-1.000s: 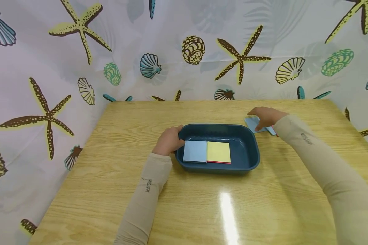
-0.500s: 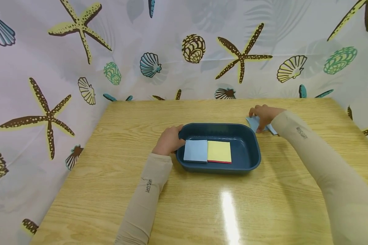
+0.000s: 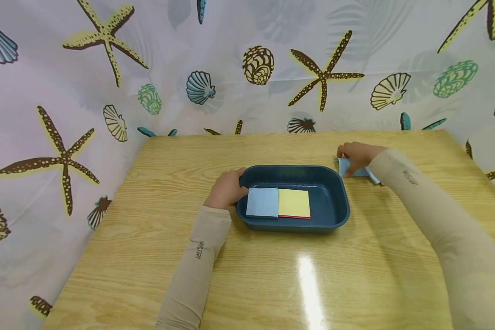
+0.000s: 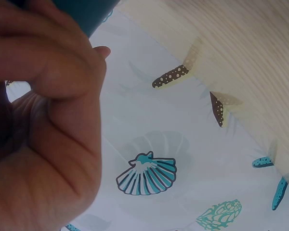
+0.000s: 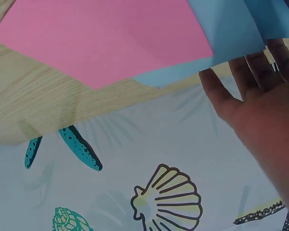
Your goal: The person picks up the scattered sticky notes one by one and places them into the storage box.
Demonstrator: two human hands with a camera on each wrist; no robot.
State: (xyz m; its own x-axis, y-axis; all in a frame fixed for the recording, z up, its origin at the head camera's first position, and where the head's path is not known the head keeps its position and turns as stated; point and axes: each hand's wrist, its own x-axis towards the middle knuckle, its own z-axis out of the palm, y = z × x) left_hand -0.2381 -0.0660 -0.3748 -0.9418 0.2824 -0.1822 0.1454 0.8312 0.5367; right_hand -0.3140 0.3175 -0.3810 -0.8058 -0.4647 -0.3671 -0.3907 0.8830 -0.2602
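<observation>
My left hand (image 3: 226,188) grips the left rim of a dark blue plastic tray (image 3: 293,225), its thumb inside the rim. In the left wrist view a corner of the tray (image 4: 94,12) shows above the curled hand (image 4: 48,115). Behind the tray's right end, my right hand (image 3: 358,156) pinches light blue paper (image 3: 343,166), thumb in front and fingers behind. In the right wrist view the fingers (image 5: 216,94) meet the edge of the blue paper (image 5: 233,33), and a pink paper sheet (image 5: 111,38) lies over it. How many sheets are held I cannot tell.
Inside the tray, a blue paper stack (image 3: 262,202) lies left of a yellow paper stack (image 3: 294,203) with a red edge beneath. The tray's right part shows bare floor. A wooden table (image 3: 181,165) bears everything; a shell-patterned cloth (image 3: 231,105) hangs behind and left.
The right hand has closed its fingers on the blue paper, which has shifted slightly right and now looks bent upward. The left hand and the tray have stayed in place.
</observation>
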